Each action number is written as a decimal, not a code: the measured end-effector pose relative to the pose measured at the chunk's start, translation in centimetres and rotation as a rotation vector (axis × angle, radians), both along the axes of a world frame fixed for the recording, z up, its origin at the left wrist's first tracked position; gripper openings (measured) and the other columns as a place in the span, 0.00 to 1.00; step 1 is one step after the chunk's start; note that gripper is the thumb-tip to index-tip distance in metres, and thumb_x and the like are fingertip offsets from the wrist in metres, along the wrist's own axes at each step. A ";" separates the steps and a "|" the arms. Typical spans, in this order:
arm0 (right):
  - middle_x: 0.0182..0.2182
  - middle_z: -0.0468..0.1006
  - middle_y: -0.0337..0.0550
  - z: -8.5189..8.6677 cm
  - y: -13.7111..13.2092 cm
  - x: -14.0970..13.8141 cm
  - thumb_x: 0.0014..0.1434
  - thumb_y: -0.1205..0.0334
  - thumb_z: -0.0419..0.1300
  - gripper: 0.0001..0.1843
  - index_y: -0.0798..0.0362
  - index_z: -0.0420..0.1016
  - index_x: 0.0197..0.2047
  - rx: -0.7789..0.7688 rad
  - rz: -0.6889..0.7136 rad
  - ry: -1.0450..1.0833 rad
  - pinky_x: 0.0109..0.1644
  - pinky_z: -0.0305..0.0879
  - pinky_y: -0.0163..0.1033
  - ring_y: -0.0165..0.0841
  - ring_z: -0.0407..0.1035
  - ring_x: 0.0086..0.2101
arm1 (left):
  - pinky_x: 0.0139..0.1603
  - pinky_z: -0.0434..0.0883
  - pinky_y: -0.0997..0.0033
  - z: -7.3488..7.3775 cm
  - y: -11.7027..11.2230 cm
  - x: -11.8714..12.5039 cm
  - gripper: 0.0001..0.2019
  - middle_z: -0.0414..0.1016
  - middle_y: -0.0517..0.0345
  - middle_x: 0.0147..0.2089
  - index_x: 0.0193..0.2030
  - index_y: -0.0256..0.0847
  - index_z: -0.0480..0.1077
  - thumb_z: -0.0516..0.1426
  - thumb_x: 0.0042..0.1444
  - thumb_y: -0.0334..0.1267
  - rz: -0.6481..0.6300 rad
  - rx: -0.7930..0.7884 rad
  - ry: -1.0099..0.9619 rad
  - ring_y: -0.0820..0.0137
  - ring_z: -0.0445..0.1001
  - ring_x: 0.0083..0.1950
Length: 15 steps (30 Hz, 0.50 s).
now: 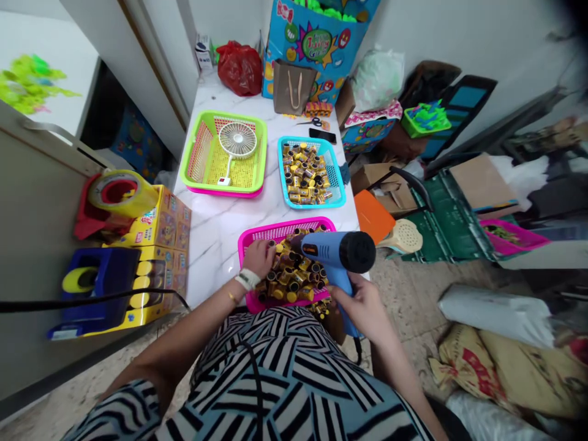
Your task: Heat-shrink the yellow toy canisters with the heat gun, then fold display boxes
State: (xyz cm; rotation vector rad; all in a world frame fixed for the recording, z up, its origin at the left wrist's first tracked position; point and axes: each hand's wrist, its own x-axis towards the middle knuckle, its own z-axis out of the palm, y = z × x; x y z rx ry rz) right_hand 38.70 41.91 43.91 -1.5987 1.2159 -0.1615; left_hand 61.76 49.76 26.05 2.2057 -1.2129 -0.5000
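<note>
**Heat gun over the pink basket**

We take the pink basket (271,233) at the near edge of the marble table (215,220) as our landmark. It is heaped with small yellow-and-black rolls (289,275), some spilling toward its near rim.

Our right hand (362,306) is closed around the grip of a blue heat gun (337,254), just off the basket's near right corner. The gun's black rear end points away to the right, and its nozzle reaches in over the rolls.

Our left hand (260,257) lies inside the basket on its left side, fingers curled down onto the rolls. We cannot tell whether it actually grips one. A white band sits on that wrist.

Beyond the pink basket, farther up the table, stands a blue basket (335,190) filled with more of the same rolls. To the left of that one is a green basket (260,153) holding a small white fan (237,139).

Left of the pink basket, off the table edge, yellow boxes (160,226) are stacked, with a roll of yellow tape (122,193) on top. Behind the blue basket sit a brown paper bag (294,86) and a red plastic bag (239,67).
</note>
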 end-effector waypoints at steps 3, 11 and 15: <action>0.21 0.75 0.37 -0.5 -0.2 1.0 0.54 0.51 0.64 0.18 0.53 0.73 0.43 -0.052 0.023 0.031 0.23 0.63 0.35 0.33 0.68 0.20 | 0.52 0.71 0.52 -1.4 -3.5 0.9 0.16 0.76 0.40 0.42 0.43 0.31 0.73 0.47 0.66 0.39 0.013 0.071 0.017 0.57 0.74 0.47; 0.20 0.74 0.38 0.6 0.0 -2.8 0.51 0.48 0.64 0.19 0.55 0.70 0.39 0.033 -0.081 0.067 0.24 0.64 0.36 0.34 0.68 0.20 | 0.61 0.69 0.60 1.9 1.0 -4.6 0.14 0.79 0.50 0.49 0.46 0.39 0.76 0.49 0.64 0.34 -0.242 -0.192 0.116 0.65 0.73 0.55; 0.21 0.74 0.39 2.0 1.0 -5.4 0.52 0.49 0.64 0.16 0.55 0.70 0.33 0.082 -0.038 0.123 0.26 0.63 0.36 0.32 0.66 0.21 | 0.62 0.69 0.59 2.8 6.2 -4.0 0.13 0.77 0.51 0.52 0.48 0.42 0.74 0.52 0.63 0.40 -0.024 -0.302 0.221 0.63 0.72 0.57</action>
